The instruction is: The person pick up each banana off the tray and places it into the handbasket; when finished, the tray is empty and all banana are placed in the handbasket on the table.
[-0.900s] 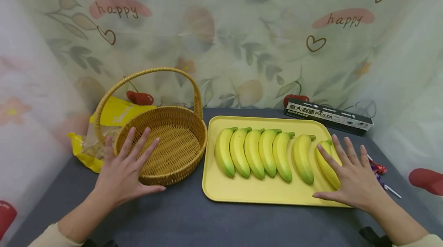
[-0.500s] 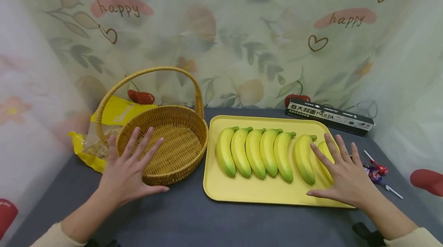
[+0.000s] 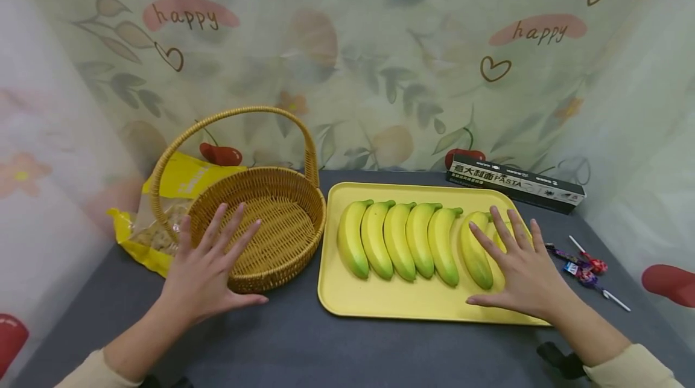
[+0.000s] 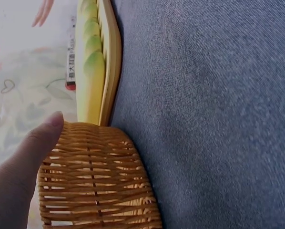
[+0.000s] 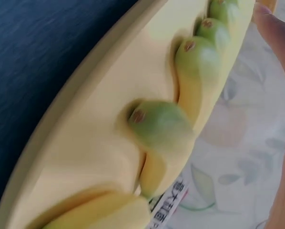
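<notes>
My left hand (image 3: 203, 276), fingers spread and straight, is held over the near left side of a wicker basket (image 3: 266, 279) with a tall arched handle. In the left wrist view, its thumb (image 4: 30, 152) overlaps the basket's woven wall (image 4: 97, 181). Spread in the same way, my right hand (image 3: 526, 276) hovers above the right end of a yellow tray (image 3: 391, 309). Several yellow bananas with green tips lie side by side on that tray, among them the leftmost banana (image 3: 353, 240) and one banana (image 3: 476, 255) beside my right fingertips. The right hand partly hides the last bananas. Both hands hold nothing.
Behind the basket leans a yellow bag (image 3: 187, 177) with a see-through window. A black pasta box (image 3: 513, 183) lies at the back right, and wrapped lollipops (image 3: 586, 273) lie right of the tray. Patterned cloth (image 3: 380, 74) encloses the dark table (image 3: 326, 355).
My right hand has shifted left over the tray, uncovering more of the lollipops. The left hand has drifted slightly to the right. Basket, tray and bananas stay in place.
</notes>
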A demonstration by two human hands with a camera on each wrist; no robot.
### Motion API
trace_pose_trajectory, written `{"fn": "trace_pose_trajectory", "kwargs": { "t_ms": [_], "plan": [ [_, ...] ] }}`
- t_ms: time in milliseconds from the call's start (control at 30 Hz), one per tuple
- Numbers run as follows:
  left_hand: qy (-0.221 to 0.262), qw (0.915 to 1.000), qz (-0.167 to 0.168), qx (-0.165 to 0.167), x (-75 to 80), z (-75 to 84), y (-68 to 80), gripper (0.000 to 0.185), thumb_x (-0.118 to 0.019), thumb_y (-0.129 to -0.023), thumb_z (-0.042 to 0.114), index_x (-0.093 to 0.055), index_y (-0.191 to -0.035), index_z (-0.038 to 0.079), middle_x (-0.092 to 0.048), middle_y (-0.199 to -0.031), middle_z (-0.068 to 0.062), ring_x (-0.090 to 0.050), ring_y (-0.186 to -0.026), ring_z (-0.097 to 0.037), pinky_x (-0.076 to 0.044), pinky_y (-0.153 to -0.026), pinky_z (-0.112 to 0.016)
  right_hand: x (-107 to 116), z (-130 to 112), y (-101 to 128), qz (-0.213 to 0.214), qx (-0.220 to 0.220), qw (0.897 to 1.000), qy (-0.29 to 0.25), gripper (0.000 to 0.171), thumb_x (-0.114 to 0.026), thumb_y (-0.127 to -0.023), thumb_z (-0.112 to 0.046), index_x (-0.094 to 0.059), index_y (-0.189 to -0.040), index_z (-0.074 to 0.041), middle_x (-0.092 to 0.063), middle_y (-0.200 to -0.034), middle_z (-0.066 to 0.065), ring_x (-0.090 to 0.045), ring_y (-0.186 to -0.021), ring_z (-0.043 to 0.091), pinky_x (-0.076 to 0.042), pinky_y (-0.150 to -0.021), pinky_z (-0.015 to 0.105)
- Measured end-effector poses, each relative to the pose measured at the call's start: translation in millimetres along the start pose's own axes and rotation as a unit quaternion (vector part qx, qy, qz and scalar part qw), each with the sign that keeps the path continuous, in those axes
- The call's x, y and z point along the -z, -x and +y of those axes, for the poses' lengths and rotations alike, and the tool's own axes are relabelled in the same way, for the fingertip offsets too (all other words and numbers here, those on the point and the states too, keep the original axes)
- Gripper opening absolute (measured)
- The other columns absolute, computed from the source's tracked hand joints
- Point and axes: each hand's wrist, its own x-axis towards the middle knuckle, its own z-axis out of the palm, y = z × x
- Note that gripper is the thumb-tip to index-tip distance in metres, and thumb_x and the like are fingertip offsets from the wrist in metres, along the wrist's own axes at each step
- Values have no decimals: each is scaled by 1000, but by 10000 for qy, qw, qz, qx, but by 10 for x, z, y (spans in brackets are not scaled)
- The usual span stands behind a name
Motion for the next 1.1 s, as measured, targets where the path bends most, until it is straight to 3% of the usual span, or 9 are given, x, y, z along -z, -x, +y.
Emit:
{"fn": "trace_pose_trajectory", "kwargs": {
  "t_ms": [133,433,567,667,767,833,933,1000,1100],
  "plan": [
    [52,10000,27,-4,-19,42,-24,111,-11,-65,94,-20,-150,22,-6,-158,-9,1,-145,-32,12,-107,-60,-27,-94,-119,4,157,9998,-122,120,-58,-57,-83,-7,-151,-28,8,-158,11,14,-143,31,17,-109,52],
    [194,9997,148,2,-64,150,-72,110,-13,-66,93,-15,-151,23,-8,-158,-9,2,-145,-31,12,-108,-59,-102,-360,-355,-86,412,9976,-545,117,-59,-59,-82,-13,-151,-26,8,-158,12,13,-144,32,4,-110,60],
    [283,9953,886,262,-106,213,-88,102,-16,-73,88,-26,-148,21,-8,-158,-10,2,-145,-30,15,-108,-57,-107,-540,-495,-316,296,9948,-918,115,-60,-62,-79,-9,-151,-27,12,-157,11,15,-143,32,0,-109,62],
    [518,9819,1661,748,-150,250,-111,95,-25,-80,81,-27,-148,15,0,-158,-9,7,-145,-27,19,-107,-54,-100,-733,-638,-482,156,9887,-1408,111,-63,-68,-72,-5,-151,-27,17,-156,8,17,-143,31,-3,-108,63],
    [1019,9554,2368,1444,-178,251,-124,93,-40,-82,73,-14,-151,15,13,-158,-1,15,-144,-22,20,-105,-56,-98,-952,-790,-593,33,9762,-2083,109,-67,-74,-61,0,-151,-23,21,-156,6,18,-142,32,-4,-108,64],
    [1513,9273,2793,1978,-172,226,-114,95,-50,-83,66,-6,-151,18,16,-156,2,18,-143,-19,21,-106,-55,-109,-1088,-888,-605,-38,9633,-2615,109,-69,-76,-53,3,-151,-20,22,-155,6,18,-142,32,-3,-109,62],
    [2404,8724,3304,2684,-126,144,-90,102,-65,-80,50,-2,-151,13,18,-156,-11,20,-143,-21,21,-108,-47,-141,-1254,-1026,-629,-187,9358,-3462,107,-71,-79,-41,4,-151,-16,21,-155,6,19,-142,33,-2,-109,61],
    [3150,8298,3427,3080,-79,75,-68,104,-71,-80,33,1,-149,6,20,-154,-19,19,-143,-21,17,-111,-38,-179,-1331,-1116,-699,-361,9137,-3987,104,-71,-81,-36,5,-151,-17,20,-156,4,20,-141,31,-3,-110,61],
    [4260,7661,2963,3793,-1,-53,-21,104,-71,-80,15,6,-148,3,22,-154,-16,15,-143,-18,8,-114,-34,-255,-1406,-1243,-826,-753,8805,-4607,98,-68,-84,-33,2,-151,-19,16,-156,1,18,-142,28,-6,-110,60]
  ]
}}
